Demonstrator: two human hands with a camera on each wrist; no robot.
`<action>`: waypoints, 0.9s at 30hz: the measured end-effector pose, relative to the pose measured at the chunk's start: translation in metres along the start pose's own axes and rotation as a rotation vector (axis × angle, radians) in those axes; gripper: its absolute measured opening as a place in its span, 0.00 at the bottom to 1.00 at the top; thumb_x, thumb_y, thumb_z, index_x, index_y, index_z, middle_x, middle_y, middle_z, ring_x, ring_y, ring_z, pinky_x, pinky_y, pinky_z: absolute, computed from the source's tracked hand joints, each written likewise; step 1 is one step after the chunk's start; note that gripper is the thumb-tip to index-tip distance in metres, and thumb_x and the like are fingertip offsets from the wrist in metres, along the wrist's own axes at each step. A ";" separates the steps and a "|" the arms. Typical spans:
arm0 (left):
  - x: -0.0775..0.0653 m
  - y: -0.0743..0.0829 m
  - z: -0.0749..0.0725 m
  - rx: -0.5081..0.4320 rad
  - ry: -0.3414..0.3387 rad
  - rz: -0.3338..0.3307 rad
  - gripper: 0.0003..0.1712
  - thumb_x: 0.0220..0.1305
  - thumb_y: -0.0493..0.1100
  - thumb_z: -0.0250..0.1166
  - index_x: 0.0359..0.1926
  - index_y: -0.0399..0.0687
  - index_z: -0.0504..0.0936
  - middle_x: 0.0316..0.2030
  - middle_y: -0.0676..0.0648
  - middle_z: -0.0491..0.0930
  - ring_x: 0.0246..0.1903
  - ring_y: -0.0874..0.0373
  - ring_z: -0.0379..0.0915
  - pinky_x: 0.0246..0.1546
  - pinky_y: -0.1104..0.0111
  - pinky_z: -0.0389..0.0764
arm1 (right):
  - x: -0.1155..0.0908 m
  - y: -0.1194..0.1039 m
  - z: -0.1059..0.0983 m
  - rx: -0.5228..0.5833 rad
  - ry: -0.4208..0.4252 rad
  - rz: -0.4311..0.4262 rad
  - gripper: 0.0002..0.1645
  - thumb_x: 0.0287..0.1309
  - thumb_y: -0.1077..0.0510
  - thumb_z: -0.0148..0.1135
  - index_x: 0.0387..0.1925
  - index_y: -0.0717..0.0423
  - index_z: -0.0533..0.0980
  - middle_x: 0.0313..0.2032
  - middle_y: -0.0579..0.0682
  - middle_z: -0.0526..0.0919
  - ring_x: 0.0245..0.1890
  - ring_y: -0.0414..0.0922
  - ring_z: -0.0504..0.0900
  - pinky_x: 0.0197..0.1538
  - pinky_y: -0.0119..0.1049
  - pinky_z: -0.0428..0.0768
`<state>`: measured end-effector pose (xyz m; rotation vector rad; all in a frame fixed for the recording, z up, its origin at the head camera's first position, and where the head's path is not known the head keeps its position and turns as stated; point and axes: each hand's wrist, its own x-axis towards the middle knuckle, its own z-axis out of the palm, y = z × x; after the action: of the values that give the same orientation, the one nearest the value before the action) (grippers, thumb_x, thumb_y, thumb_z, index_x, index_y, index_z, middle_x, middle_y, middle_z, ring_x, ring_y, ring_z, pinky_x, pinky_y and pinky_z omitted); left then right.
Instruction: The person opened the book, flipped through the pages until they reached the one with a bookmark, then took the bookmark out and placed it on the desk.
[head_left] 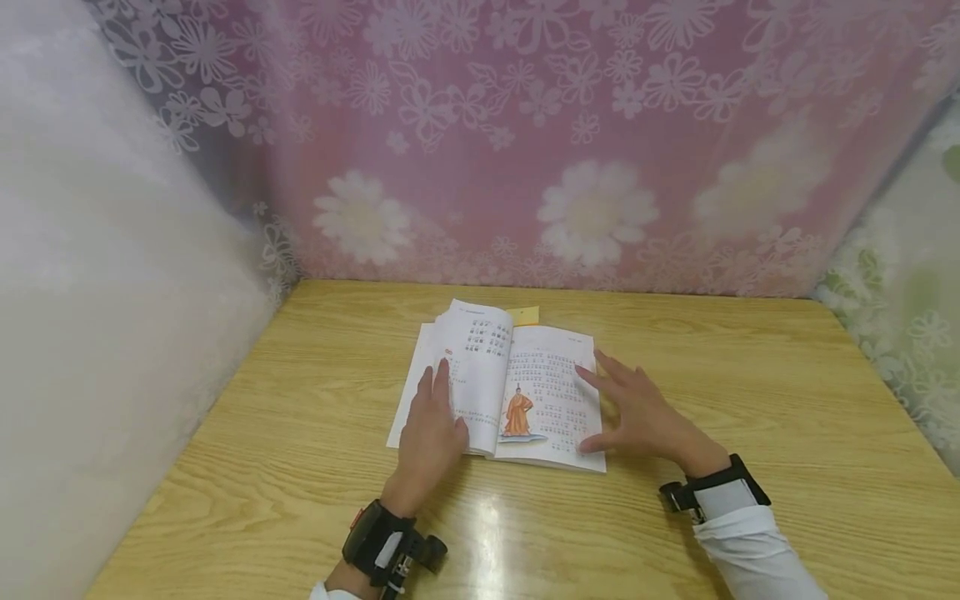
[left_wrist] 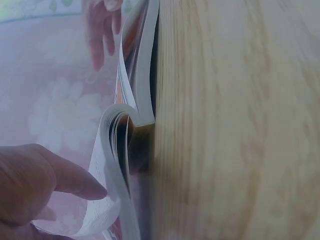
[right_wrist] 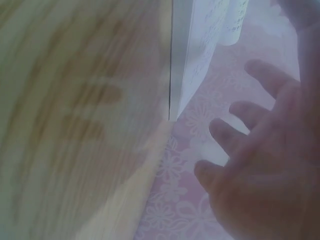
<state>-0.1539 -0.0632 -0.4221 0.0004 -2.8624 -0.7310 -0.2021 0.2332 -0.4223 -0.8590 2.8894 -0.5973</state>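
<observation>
An open book (head_left: pixel 480 392) lies on the wooden table, its right page printed with text and a figure in an orange robe. My left hand (head_left: pixel 431 437) rests on the left pages with its fingers extended. In the left wrist view, the thumb of that hand (left_wrist: pixel 50 185) touches the bulging left pages (left_wrist: pixel 107 165). Over the right page's outer edge, my right hand (head_left: pixel 641 412) is spread. The right wrist view shows this hand (right_wrist: pixel 265 165) with its fingers apart, raised off the book's page (right_wrist: pixel 200 55) and holding nothing.
A yellow tab (head_left: pixel 523 315) sticks out behind the book's top edge. The wooden table (head_left: pixel 262 467) reaches back to a pink floral curtain (head_left: pixel 465 167), with pale curtains (head_left: pixel 112 275) at the sides. Each wrist wears a strapped camera.
</observation>
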 end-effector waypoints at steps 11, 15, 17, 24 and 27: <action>0.006 -0.009 0.003 0.035 -0.009 0.209 0.39 0.49 0.32 0.57 0.65 0.46 0.59 0.67 0.40 0.55 0.66 0.46 0.48 0.63 0.55 0.56 | 0.003 0.004 0.005 0.028 -0.089 -0.051 0.67 0.28 0.24 0.63 0.68 0.50 0.51 0.69 0.63 0.47 0.66 0.64 0.43 0.60 0.68 0.44; 0.007 -0.009 0.003 -0.021 -0.122 0.307 0.39 0.55 0.29 0.51 0.68 0.48 0.53 0.66 0.45 0.58 0.63 0.55 0.54 0.61 0.63 0.59 | 0.007 0.006 0.008 0.018 -0.124 -0.036 0.66 0.29 0.25 0.62 0.68 0.50 0.53 0.69 0.60 0.51 0.66 0.64 0.42 0.60 0.68 0.42; 0.007 -0.008 0.002 -0.008 -0.143 0.337 0.36 0.56 0.30 0.50 0.67 0.49 0.56 0.65 0.46 0.62 0.62 0.55 0.57 0.61 0.63 0.60 | 0.007 0.006 0.009 0.019 -0.144 -0.022 0.64 0.30 0.24 0.62 0.67 0.50 0.54 0.68 0.58 0.53 0.66 0.64 0.42 0.61 0.68 0.41; 0.000 -0.005 0.002 0.012 -0.159 0.374 0.28 0.53 0.35 0.51 0.58 0.49 0.71 0.62 0.46 0.66 0.62 0.50 0.58 0.62 0.60 0.59 | 0.005 0.006 0.012 0.017 -0.138 0.008 0.60 0.32 0.25 0.61 0.66 0.48 0.57 0.68 0.55 0.55 0.66 0.63 0.44 0.60 0.68 0.40; 0.000 -0.003 0.001 0.016 -0.158 0.376 0.26 0.54 0.37 0.51 0.57 0.50 0.72 0.62 0.46 0.66 0.62 0.48 0.57 0.62 0.59 0.58 | 0.006 0.006 0.011 0.007 -0.129 0.001 0.61 0.31 0.24 0.61 0.66 0.48 0.57 0.68 0.56 0.55 0.66 0.64 0.45 0.60 0.69 0.39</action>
<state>-0.1540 -0.0650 -0.4245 -0.6001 -2.8845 -0.6539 -0.2081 0.2307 -0.4346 -0.8608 2.7708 -0.5312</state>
